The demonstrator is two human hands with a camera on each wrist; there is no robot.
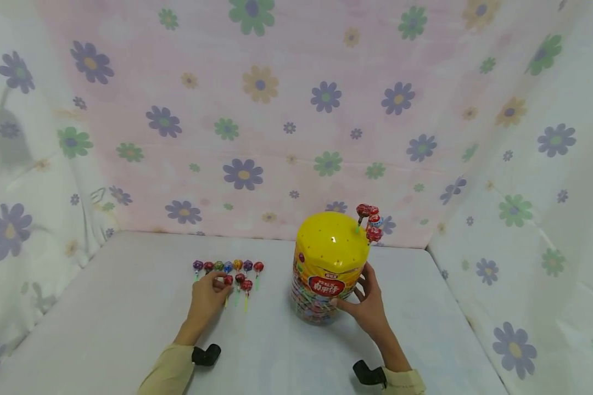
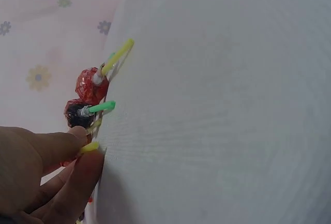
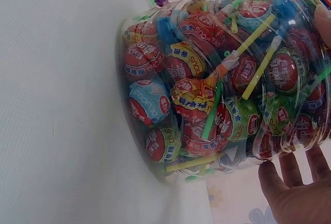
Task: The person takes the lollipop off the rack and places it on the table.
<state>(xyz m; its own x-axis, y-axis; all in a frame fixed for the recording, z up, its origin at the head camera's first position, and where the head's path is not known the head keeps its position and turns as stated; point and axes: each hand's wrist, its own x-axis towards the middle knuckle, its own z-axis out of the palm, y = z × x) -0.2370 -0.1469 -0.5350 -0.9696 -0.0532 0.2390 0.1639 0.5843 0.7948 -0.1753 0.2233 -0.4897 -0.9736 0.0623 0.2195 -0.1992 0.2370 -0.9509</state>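
- The jar (image 1: 328, 269) is the biggest thing here: a clear tub with a yellow lid (image 1: 332, 241) full of small holes. It stands upright on the white table (image 1: 104, 329), and the right wrist view shows it packed with wrapped lollipops.
- The right hand (image 1: 363, 302) holds the jar on its right side, low down. The fingers lie spread against the wall and the thumb comes round the front, so the hand steadies the jar and does not lift it.
- Only a few lollipops (image 1: 370, 219) stand in the lid, in a small group at the far right edge, just above the right hand. The other holes look free, so by this judgement the planting of sticks into the lid is only at its start.
- A row (image 1: 227, 266) of seven lollipops lies flat on the table just beyond the left hand, well apart from the jar. Two more lie directly to the right of the fingers.
- The left hand (image 1: 207, 296) rests on the table with the fingers curled. In the left wrist view the thumb and finger pinch the yellow-green stick (image 2: 89, 147) of one red lollipop (image 1: 228, 280), which lies flat on the cloth and is not raised.
- What is left, as it seems: this one and the others on the table are not yet in the lid.
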